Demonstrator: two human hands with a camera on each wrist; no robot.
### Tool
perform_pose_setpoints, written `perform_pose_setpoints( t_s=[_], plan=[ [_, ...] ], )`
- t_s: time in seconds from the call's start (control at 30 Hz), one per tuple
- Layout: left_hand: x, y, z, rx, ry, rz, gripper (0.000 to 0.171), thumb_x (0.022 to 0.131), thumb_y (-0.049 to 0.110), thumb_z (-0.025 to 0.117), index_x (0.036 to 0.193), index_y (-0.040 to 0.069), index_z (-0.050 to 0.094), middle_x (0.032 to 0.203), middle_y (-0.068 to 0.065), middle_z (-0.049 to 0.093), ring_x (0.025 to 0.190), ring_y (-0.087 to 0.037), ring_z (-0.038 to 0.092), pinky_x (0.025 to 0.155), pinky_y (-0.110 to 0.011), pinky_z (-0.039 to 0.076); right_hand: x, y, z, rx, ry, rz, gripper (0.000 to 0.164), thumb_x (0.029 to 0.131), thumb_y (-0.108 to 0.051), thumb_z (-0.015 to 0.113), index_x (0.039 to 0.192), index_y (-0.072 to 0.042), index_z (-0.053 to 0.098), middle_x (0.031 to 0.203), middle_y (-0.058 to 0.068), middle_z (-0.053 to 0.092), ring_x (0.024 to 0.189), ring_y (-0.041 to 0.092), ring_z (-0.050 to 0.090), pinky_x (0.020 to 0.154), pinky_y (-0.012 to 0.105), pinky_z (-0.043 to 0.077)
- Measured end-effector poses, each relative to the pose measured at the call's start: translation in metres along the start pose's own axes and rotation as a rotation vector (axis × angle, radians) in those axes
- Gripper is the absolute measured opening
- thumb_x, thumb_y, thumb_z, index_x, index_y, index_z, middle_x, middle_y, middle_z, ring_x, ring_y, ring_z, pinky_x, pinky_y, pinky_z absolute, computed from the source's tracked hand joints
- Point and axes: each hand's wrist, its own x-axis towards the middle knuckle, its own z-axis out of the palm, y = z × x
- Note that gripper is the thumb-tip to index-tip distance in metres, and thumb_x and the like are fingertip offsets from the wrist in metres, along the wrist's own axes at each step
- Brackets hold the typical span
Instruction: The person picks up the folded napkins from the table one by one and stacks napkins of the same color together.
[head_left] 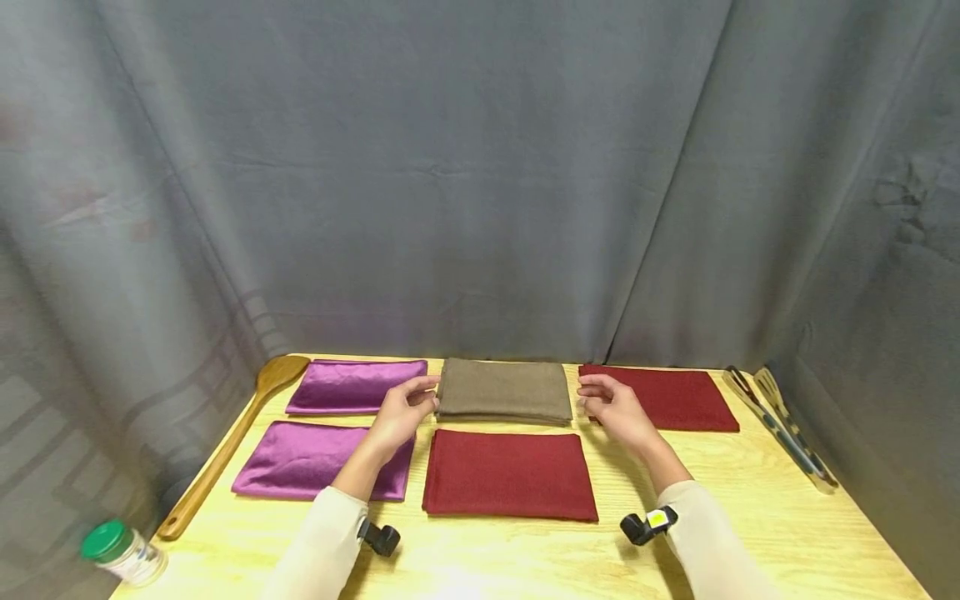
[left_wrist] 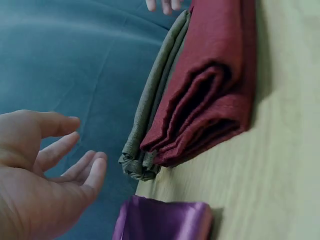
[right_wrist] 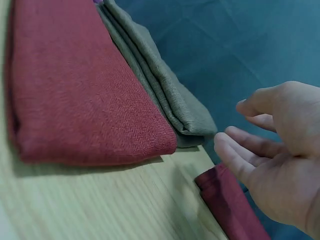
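A folded olive-brown cloth (head_left: pixel 504 390) lies in the back row, between my two hands. My left hand (head_left: pixel 405 410), fingers loosely bent, is at its left edge and holds nothing. Beyond its right edge my right hand (head_left: pixel 613 408) hovers with relaxed fingers, partly over a folded dark red cloth (head_left: pixel 686 400). In front of the olive cloth lies another folded red cloth (head_left: pixel 510 475), its layered folds showing in the left wrist view. Two folded purple cloths, one at the back (head_left: pixel 352 385) and one nearer (head_left: pixel 300 458), lie on the left; my left arm overlaps the nearer one.
A long wooden spoon (head_left: pixel 232 442) runs along the table's left edge, with a green-capped jar (head_left: pixel 123 550) near its handle. On the right lie metal tongs (head_left: pixel 787 429). Grey curtains (head_left: pixel 465 183) hang behind and beside the wooden table (head_left: pixel 525 562).
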Motion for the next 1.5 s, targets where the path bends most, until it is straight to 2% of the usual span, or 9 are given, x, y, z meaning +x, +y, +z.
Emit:
perform_pose_setpoints(
  t_s=[0.17, 0.33, 0.47, 0.6, 0.73, 0.9, 1.03, 1.2, 1.5],
  plan=[
    [-0.019, 0.000, -0.002, 0.014, -0.055, 0.036, 0.046, 0.096, -0.002, 0.064, 0.142, -0.003, 0.058, 0.146, -0.025, 0.058, 0.136, -0.042, 0.056, 0.106, -0.039, 0.053, -0.021, 0.000, -0.006, 0.020, 0.011, -0.021, 0.039, 0.096, 0.005, 0.062, 0.134, 0.010, 0.056, 0.126, 0.038, 0.062, 0.095, 0.005, 0.070, 0.083, 0.025, 0.059],
    [-0.040, -0.003, -0.005, -0.008, -0.107, 0.021, 0.046, 0.097, -0.003, 0.063, 0.143, -0.002, 0.056, 0.148, -0.024, 0.056, 0.138, -0.043, 0.053, 0.103, -0.031, 0.055, -0.040, 0.000, -0.006, 0.019, -0.002, -0.031, 0.037, 0.097, -0.001, 0.066, 0.133, 0.007, 0.059, 0.126, 0.035, 0.064, 0.102, 0.013, 0.072, 0.086, 0.021, 0.057],
    [-0.055, -0.007, -0.006, -0.003, -0.120, 0.013, 0.045, 0.097, -0.002, 0.064, 0.141, -0.002, 0.058, 0.146, -0.025, 0.058, 0.136, -0.043, 0.055, 0.103, -0.029, 0.055, -0.056, 0.001, -0.005, 0.040, -0.031, -0.004, 0.040, 0.098, -0.003, 0.066, 0.135, 0.008, 0.056, 0.127, 0.033, 0.064, 0.105, 0.017, 0.072, 0.088, 0.027, 0.059],
    [-0.064, -0.011, -0.003, 0.006, -0.172, 0.023, 0.046, 0.096, 0.000, 0.065, 0.141, -0.004, 0.056, 0.145, -0.028, 0.058, 0.135, -0.045, 0.056, 0.103, -0.028, 0.054, -0.069, 0.006, -0.003, 0.070, -0.065, 0.017, 0.041, 0.099, -0.001, 0.063, 0.137, 0.010, 0.053, 0.128, 0.033, 0.063, 0.103, 0.015, 0.072, 0.088, 0.030, 0.061],
    [-0.067, -0.013, 0.000, 0.018, -0.174, 0.015, 0.045, 0.096, 0.001, 0.067, 0.139, -0.003, 0.059, 0.143, -0.028, 0.059, 0.134, -0.044, 0.057, 0.103, -0.030, 0.055, -0.076, 0.011, -0.001, 0.110, -0.127, 0.011, 0.041, 0.099, 0.001, 0.060, 0.137, 0.013, 0.051, 0.128, 0.035, 0.060, 0.102, 0.013, 0.072, 0.087, 0.031, 0.061],
    [-0.068, -0.015, 0.003, 0.100, -0.138, -0.020, 0.040, 0.093, 0.004, 0.070, 0.133, 0.003, 0.066, 0.140, -0.026, 0.062, 0.131, -0.043, 0.059, 0.106, -0.046, 0.053, -0.075, 0.016, -0.001, 0.149, -0.203, 0.028, 0.039, 0.099, 0.001, 0.058, 0.134, 0.016, 0.049, 0.124, 0.035, 0.060, 0.098, 0.014, 0.071, 0.085, 0.034, 0.062],
    [-0.069, -0.012, 0.004, 0.144, -0.131, -0.039, 0.040, 0.092, 0.007, 0.072, 0.131, 0.007, 0.067, 0.142, -0.027, 0.060, 0.132, -0.044, 0.059, 0.109, -0.053, 0.049, -0.074, 0.017, -0.001, 0.153, -0.222, 0.030, 0.037, 0.098, 0.001, 0.060, 0.131, 0.016, 0.050, 0.121, 0.034, 0.062, 0.096, 0.015, 0.072, 0.085, 0.036, 0.062],
    [-0.071, -0.006, 0.000, 0.185, -0.149, -0.036, 0.042, 0.091, 0.007, 0.072, 0.131, 0.002, 0.065, 0.137, -0.027, 0.063, 0.127, -0.045, 0.062, 0.107, -0.054, 0.050, -0.073, 0.018, -0.004, 0.131, -0.248, 0.036, 0.037, 0.099, -0.001, 0.061, 0.131, 0.016, 0.052, 0.121, 0.035, 0.061, 0.098, 0.016, 0.071, 0.084, 0.035, 0.062],
    [-0.071, -0.010, 0.002, 0.270, -0.177, -0.005, 0.036, 0.088, 0.006, 0.074, 0.123, 0.001, 0.068, 0.127, -0.020, 0.070, 0.118, -0.038, 0.067, 0.101, -0.052, 0.054, -0.073, 0.022, -0.004, 0.135, -0.282, 0.020, 0.035, 0.098, 0.003, 0.059, 0.131, 0.016, 0.055, 0.120, 0.035, 0.063, 0.097, 0.010, 0.070, 0.085, 0.029, 0.061]
  ],
)
